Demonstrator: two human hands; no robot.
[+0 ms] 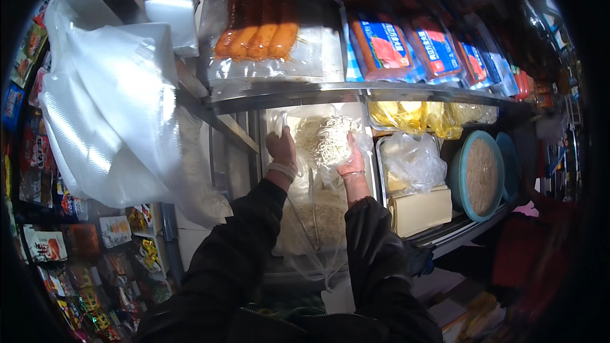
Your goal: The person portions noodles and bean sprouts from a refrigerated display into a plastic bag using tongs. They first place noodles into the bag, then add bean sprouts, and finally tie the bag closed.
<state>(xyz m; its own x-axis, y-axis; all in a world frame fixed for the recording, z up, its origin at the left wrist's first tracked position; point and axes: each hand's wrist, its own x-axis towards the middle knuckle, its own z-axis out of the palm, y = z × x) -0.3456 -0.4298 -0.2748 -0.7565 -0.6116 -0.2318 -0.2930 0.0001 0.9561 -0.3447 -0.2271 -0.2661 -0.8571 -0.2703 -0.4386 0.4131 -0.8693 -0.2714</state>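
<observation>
Head view: the noodles are raised near the middle, a little toward 1 o'clock, over a pale tray where more strands lie toward 6 o'clock. The right hand, at 4 o'clock of the raised clump, has its fingers grasping it, perhaps through clear plastic that trails down toward 6 o'clock. The left hand, at 9 o'clock, has its fingers curled; whether they pinch the plastic cannot be told. The work looks partway along: one portion is gathered and lifted apart from the rest, plenty is left in the tray, and no knot in the plastic can be made out. From the clump, folded sheets lie at 4 o'clock, a teal bowl near 3, skewered sausages at 11, and stacked bags at 9.
</observation>
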